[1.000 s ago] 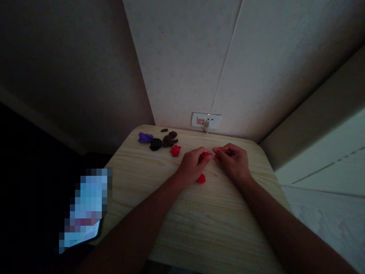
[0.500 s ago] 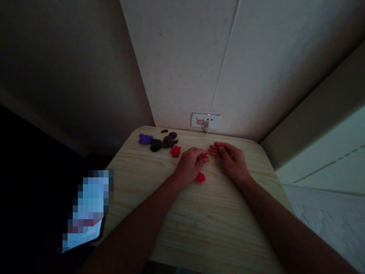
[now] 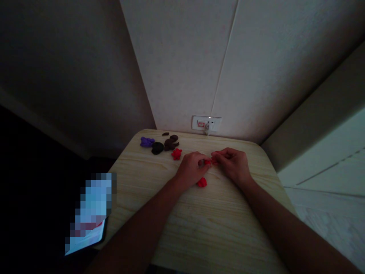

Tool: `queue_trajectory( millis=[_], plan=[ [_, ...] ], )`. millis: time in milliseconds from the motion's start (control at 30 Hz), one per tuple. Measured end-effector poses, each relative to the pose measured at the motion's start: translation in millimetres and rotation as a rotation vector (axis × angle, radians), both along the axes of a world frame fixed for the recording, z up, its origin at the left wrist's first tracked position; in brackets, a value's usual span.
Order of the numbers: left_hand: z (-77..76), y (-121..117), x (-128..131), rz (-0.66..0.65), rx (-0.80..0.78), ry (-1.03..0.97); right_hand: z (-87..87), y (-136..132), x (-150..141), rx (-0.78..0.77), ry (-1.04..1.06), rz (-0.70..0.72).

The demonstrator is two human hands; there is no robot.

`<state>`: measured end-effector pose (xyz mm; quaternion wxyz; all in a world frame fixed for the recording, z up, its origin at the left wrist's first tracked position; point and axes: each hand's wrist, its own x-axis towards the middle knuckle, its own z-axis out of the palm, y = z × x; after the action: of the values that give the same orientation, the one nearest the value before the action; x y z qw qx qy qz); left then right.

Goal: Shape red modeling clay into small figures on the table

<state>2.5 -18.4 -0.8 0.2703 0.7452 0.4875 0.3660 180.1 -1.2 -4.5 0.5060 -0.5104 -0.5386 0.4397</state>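
1. Holds a small red piece (image 3: 207,162) pinched in the left hand (image 3: 191,169), with thumb and fingers narrowed around it, over the far half of the tabletop (image 3: 216,224), well in from the left and right edges.
2. Brings the right hand (image 3: 231,163) close on the other side of the red piece, with thumb and fingers drawn together. Cannot tell from this angle: gripping red, or merely close to it.
3. Shows a red lump (image 3: 202,182) on the tabletop, just beside the heel of the left hand, toward the front edge.
4. Shows a knobbed red shape (image 3: 176,154) left of the left hand, toward the far left corner.
5. Groups a brown lump (image 3: 170,144), a black lump (image 3: 157,148) and a purple lump (image 3: 147,142) farther toward that corner; purple nearest to it.
6. Shows a brown sliver (image 3: 165,134) near the far edge.
7. Shows a lit screen (image 3: 89,238), partly pixelated, at the left edge.
8. Includes a wall socket (image 3: 196,123) with a plug beyond the far edge.
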Motion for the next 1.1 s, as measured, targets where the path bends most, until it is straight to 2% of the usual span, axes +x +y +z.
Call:
queue_trajectory(
  millis=[233,433,567,700,800,933,1100],
  plan=[
    [3.7,-1.0,0.5,0.051,0.036,-0.077,4.3,-2.7,-2.3,-0.05,0.03,-0.011],
    [13.8,-3.1,-3.7,0.133,0.174,-0.156,-4.2,0.2,-2.8,-0.033,0.028,0.069],
    [20.9,-4.1,-8.1,0.184,0.27,-0.179,-6.9,0.0,-1.7,0.024,-0.076,0.12],
    [28.1,-2.8,-22.2,0.363,0.327,-0.173,-4.8,2.2,0.8,0.133,-0.289,0.11],
    [34.0,0.3,-41.3,0.534,0.247,-0.168,-4.2,5.7,3.0,0.183,-0.397,0.069],
    [39.4,8.4,-68.6,0.712,0.067,-0.05,-5.0,8.2,4.5,0.19,-0.385,0.08],
    [39.3,9.9,-81.3,0.648,-0.08,0.163,-5.7,8.6,4.4,0.175,-0.388,0.088]
  ],
)
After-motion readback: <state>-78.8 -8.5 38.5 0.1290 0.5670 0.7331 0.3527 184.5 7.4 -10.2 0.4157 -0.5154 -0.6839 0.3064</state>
